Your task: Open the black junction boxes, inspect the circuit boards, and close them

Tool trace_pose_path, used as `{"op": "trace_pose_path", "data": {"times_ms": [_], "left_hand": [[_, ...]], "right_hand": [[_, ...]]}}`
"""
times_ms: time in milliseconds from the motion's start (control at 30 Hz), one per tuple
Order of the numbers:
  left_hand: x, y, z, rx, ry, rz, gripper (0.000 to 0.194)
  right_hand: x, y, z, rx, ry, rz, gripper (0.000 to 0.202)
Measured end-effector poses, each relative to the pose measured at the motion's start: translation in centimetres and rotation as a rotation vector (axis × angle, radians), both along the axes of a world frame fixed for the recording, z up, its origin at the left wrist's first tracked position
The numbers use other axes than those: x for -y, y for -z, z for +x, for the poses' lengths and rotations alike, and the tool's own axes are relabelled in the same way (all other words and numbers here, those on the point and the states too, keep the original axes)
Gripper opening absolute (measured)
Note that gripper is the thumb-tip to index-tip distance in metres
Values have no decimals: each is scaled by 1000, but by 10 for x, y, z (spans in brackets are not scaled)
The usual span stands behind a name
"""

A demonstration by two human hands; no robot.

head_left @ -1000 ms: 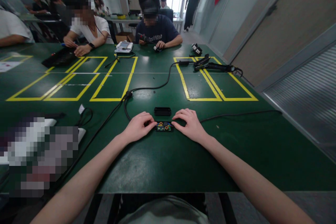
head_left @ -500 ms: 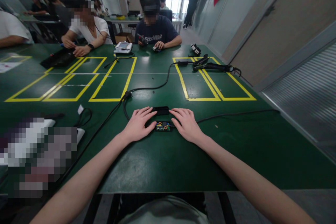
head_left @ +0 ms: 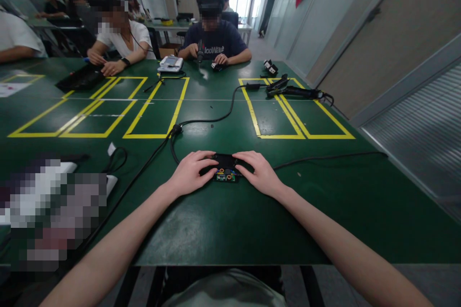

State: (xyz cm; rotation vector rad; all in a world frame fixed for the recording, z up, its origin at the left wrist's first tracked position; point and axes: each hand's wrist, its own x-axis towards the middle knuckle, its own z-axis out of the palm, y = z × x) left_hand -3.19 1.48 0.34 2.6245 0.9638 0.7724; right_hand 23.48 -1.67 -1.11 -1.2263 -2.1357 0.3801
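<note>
My left hand (head_left: 196, 171) grips the left end of a black plastic cover (head_left: 225, 160), its fingers bent over the edge. On the cover's right end, my right hand (head_left: 256, 169) holds it in the same way. Just below the cover, toward me, lies a small circuit board (head_left: 226, 175) with copper coils, in a black case. Both thumbs are close to the board's two ends. A thin black cable (head_left: 317, 158) runs off to the right from beside my right hand.
Across the green table (head_left: 201, 230), a person (head_left: 216, 38) holds a dark tool and another handles a black tray (head_left: 79, 77). Black cables (head_left: 176, 129) cross the left side. Black tool-like parts (head_left: 295, 91) lie at the back right, beyond yellow tape.
The black cover has come closer to me, tilted over the board's far edge, with both hands on it. The person opposite has raised the dark tool.
</note>
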Motion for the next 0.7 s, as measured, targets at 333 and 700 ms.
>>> {"op": "trace_pose_path", "data": {"times_ms": [333,700], "left_hand": [[1,0,0,94,22,-77,25],[4,-7,-1,108,21,-156,20]], "right_hand": [[3,0,-3,-238,-25,-20,30],[6,-7,-3,-203,-88,-83,23]]}}
